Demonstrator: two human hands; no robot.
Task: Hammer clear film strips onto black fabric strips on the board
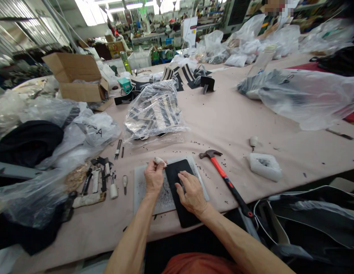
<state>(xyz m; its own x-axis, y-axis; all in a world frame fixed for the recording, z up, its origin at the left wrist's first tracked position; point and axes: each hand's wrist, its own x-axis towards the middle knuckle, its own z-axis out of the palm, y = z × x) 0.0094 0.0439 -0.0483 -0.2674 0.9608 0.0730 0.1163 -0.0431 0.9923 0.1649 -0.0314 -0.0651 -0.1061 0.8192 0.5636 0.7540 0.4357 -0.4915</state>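
Note:
My left hand (153,178) is closed around a white-wrapped tool handle (160,162), beside the top left edge of a black panel (177,198). The working end of that tool cannot be made out. My right hand (193,192) rests on the panel with thumb and fingers apart, fingertips touching its surface. Under the panel lies a pale cutting board (140,190) covered in small dark specks. A claw hammer (226,180) with a red and black handle lies to the right of the board.
Left of the board are a small white-handled tool (124,183) and a mallet with a wrapped handle (89,199). A bag of striped pieces (156,110) lies beyond. At right sit a white block (264,166) and another white-handled tool (253,141). A cardboard box (76,78) stands far left.

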